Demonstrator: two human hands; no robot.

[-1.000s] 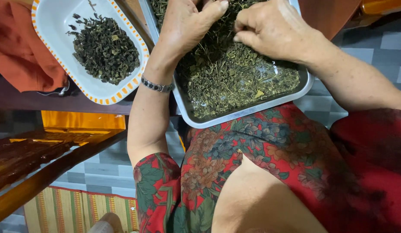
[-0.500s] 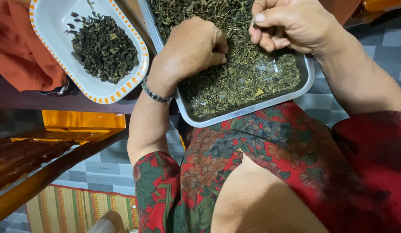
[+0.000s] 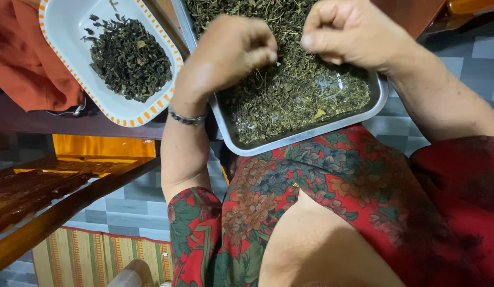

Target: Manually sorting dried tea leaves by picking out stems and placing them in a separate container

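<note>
- So the person is sitting with a metal tray [image 3: 305,135] of dried leaves [image 3: 289,95] resting on the lap, over a red flowered dress [image 3: 332,186], and both hands are hovering right over the pile.
- The left hand [image 3: 226,53] is curling shut, thumb and fingertips pinching together at the tips. It looks like it's nipping a small bit of leaf or stem, but honestly I can't tell what's in there, too small.
- The right hand [image 3: 353,32] is doing about the same: fingers folded in, thumb pressing on the forefinger, closed in a pinch just above the leaves. Can't make out anything between the fingers either.
- The two hands are sitting near each other, pinch tips pointing inward, with a little gap between them over the middle of the tray.
- The leaves are lying directly under both hands, and the tray's long side is running away from the person.
- Off to the person's left there's a white dish [image 3: 71,32] with an orange-dashed rim, holding a smaller heap of darker leaves [image 3: 130,58]. The left hand is the nearer one to it, the right is well apart.
- An orange cloth [image 3: 24,58] is lying beside the dish, and the left wrist is wearing a metal bracelet [image 3: 186,118].
</note>
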